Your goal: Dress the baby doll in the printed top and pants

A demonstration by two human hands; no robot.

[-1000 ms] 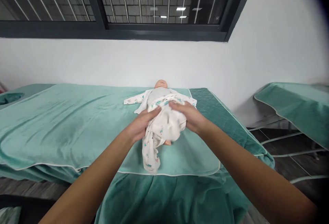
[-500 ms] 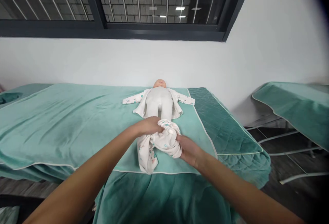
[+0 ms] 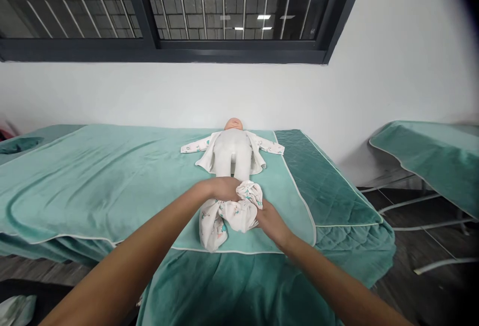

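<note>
A baby doll [image 3: 232, 141] lies on its back on the green bed cover, its arms spread in an open white printed jacket [image 3: 196, 146] and its legs bare. Bunched white printed pants [image 3: 239, 214] lie across the area by the doll's feet, one leg of them hanging toward the bed's front edge. My left hand [image 3: 225, 188] is closed on the upper left of the bunched cloth, near the doll's lower legs. My right hand [image 3: 268, 220] grips the cloth from the right side.
The green bed cover [image 3: 112, 176] spreads to the left, with a darker quilted part [image 3: 329, 186] at the right. Behind stand a white wall and a barred window [image 3: 232, 52]. Another green-covered bed [image 3: 434, 156] with metal legs is at the right.
The gathered cloth has been bunched smaller and turned upward between my hands. My left hand has shifted slightly right and lower, and the view has tilted up a little.
</note>
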